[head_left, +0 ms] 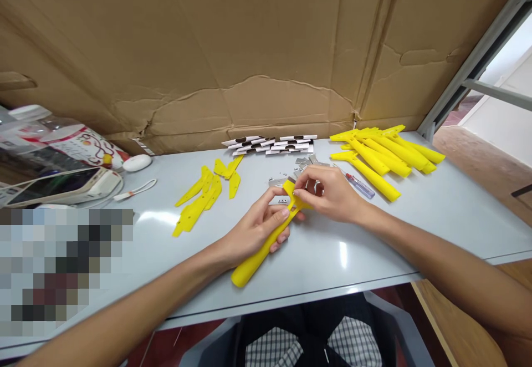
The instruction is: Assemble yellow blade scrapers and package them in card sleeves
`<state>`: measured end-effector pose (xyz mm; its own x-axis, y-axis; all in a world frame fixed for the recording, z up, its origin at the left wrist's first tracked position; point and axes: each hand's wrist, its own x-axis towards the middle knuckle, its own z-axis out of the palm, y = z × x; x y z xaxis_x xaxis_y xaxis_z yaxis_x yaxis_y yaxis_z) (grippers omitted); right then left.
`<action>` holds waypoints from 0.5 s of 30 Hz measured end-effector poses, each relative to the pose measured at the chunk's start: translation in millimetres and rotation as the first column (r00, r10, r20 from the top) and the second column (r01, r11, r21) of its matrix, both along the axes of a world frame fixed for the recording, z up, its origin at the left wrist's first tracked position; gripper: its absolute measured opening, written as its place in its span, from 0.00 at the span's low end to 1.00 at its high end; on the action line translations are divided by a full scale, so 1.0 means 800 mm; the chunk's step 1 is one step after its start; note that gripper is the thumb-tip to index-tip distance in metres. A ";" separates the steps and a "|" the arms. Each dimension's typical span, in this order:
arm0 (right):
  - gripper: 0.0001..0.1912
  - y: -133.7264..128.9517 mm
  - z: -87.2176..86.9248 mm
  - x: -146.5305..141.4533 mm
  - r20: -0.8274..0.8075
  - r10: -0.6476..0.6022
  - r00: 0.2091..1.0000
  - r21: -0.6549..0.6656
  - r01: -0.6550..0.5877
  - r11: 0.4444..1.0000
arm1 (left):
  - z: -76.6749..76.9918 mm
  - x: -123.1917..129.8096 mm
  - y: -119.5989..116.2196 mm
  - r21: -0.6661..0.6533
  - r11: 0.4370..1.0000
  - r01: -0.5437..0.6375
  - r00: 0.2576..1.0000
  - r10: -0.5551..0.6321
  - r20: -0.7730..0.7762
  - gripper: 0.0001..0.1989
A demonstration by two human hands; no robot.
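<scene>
A yellow plastic handle (258, 256) is tilted over the table, its forked head pointing away from me. My left hand (266, 220) is wrapped round its upper part, the thumb on top. Fingertips of my right hand (326, 192) are pinched together at the head of the handle; anything between them is too small to make out. Just behind my hands lie small metal plates (305, 162) and a few tiny screws (282, 201). A screwdriver with a clear handle (361, 185) rests to the right of my right hand.
Flat yellow pieces (199, 206) lie at the left, and a pile of yellow handles (386, 153) at the right. White packets (272, 145) are stacked by the cardboard (249, 51). Bottles (66, 139), a phone (58, 187) and a cable (137, 190) occupy the far left.
</scene>
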<state>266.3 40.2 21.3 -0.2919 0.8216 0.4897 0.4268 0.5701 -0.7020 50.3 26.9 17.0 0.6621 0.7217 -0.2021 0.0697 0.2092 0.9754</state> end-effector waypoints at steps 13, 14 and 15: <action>0.05 0.000 -0.004 -0.001 0.054 -0.020 0.998 0.097 0.015 0.995 | 0.000 -0.002 0.005 -0.011 1.000 0.026 1.000 -0.026 -0.014 0.16; 0.05 0.001 -0.005 0.000 0.058 -0.007 0.998 0.103 0.001 0.995 | -0.001 -0.003 0.005 -0.016 1.000 0.026 1.000 -0.026 -0.013 0.16; 0.06 0.002 -0.005 0.001 0.065 0.008 0.998 0.107 -0.015 0.994 | -0.001 -0.003 0.005 -0.020 0.999 0.025 1.000 -0.025 -0.011 0.17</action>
